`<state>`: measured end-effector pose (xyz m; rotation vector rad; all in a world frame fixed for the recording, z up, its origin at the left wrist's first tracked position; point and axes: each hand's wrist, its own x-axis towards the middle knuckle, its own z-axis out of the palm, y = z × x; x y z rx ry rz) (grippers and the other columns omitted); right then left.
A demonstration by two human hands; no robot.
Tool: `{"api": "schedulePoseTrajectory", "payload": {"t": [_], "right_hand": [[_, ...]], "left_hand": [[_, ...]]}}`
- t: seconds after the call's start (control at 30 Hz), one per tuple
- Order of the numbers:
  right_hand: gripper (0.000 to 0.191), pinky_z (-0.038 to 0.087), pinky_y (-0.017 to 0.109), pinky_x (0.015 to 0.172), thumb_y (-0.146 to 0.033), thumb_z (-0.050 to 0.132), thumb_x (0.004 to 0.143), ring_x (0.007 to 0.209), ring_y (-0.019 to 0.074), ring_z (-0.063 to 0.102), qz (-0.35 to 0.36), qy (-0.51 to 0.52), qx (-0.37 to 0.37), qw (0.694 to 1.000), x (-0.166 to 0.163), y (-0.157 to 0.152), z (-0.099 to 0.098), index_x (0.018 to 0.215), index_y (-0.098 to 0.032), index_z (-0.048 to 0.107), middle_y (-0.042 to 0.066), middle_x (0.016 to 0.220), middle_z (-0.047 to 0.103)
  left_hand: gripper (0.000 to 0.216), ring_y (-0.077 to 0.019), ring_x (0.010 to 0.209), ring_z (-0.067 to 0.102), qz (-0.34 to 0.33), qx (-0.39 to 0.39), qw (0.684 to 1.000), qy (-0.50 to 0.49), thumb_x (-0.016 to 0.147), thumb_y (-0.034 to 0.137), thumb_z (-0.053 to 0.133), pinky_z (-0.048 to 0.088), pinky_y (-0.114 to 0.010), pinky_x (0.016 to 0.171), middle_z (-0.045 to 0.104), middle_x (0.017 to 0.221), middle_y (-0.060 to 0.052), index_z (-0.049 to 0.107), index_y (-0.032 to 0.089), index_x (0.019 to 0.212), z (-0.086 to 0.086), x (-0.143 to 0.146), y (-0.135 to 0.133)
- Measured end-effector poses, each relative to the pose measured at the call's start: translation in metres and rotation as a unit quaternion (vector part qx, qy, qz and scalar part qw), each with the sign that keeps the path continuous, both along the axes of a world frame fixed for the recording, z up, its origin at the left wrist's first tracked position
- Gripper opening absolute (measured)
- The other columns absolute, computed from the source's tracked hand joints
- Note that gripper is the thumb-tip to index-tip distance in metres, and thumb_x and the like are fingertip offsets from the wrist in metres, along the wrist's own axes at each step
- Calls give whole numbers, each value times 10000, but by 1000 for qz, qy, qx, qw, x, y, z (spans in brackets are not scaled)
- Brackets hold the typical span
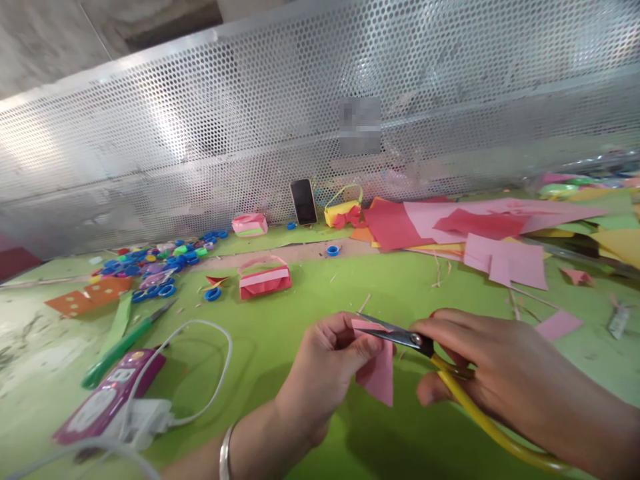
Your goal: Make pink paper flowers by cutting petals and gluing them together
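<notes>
Between thumb and fingers, my left hand (pixel 327 367) pinches a small piece of pink paper (pixel 379 377), part of which hangs below the thumb. My right hand (pixel 493 370) grips yellow-handled scissors (pixel 467 400). Their dark blades point left and lie across the upper edge of the paper, close to my left fingertips. Part of the handle loops is hidden behind my right fingers. Beyond my hands stands a small red and pink paper handbag (pixel 265 283) with a thin pink handle.
Pink and red paper sheets (pixel 450 223) lie at the back right. A phone (pixel 303 202) leans against the perforated metal panel (pixel 240 120), near a yellow paper bag (pixel 343 215). At left are blue rings and caps (pixel 150 267), a green-handled tool (pixel 120 350) and a purple power strip (pixel 113 393) with white cable.
</notes>
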<state>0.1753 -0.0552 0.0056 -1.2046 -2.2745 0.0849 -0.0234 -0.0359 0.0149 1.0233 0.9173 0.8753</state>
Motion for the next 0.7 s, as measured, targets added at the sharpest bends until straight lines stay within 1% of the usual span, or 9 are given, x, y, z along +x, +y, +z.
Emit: {"api": "schedulePoseTrajectory", "payload": {"t": [0.07,0.2,0.3,0.4,0.5,0.57,0.7], "right_hand": [[585,394,266,388,-714,350,864,427,149,554,2,1,8,1000,0,0,1,797,-210,641,17,609,629],[576,369,246,377,-714,387,854,389,124,523,2,3,18,1000,1,0,1,769,-202,636,7,581,625],[560,371,233,389,-691,394,869,405,121,543,12,-11,26,1000,3,0,2,770,-194,632,11,604,644],[573,367,232,386,-684,375,882,399,123,551,17,-28,41,999,4,0,4,753,-186,630,10,582,638],[580,347,253,377,-673,364,893,404,146,569,13,-39,49,998,6,0,4,806,-187,668,6,551,616],[585,346,278,387,-671,351,897,443,177,607,12,-52,70,996,8,1,4,848,-194,687,12,561,618],[614,337,325,402,-672,285,910,494,215,635,6,-94,111,989,10,3,5,810,-208,675,41,612,642]], "left_hand": [[265,-94,502,488,-1,-4,1000,1,640,366,808,374,-230,532,608,543,6,665,145,665,0,0,0],[247,-90,505,484,-4,-4,1000,5,648,354,803,371,-229,529,607,552,10,668,148,665,1,0,1],[252,-84,494,481,-6,-4,1000,10,646,360,801,365,-225,520,611,552,10,668,147,661,0,0,1],[270,-80,478,479,-9,-9,1000,11,629,377,808,361,-221,508,613,537,12,665,149,649,-1,0,2],[281,-73,474,476,-14,-17,1000,10,600,381,824,354,-213,505,610,529,16,669,148,636,-1,-1,4],[287,-72,487,482,-19,-24,999,9,572,375,839,353,-209,510,612,536,14,679,144,632,-1,-2,5],[295,-83,525,507,-21,-38,999,7,523,363,862,365,-208,532,636,569,0,688,141,610,-1,-2,7]]}}
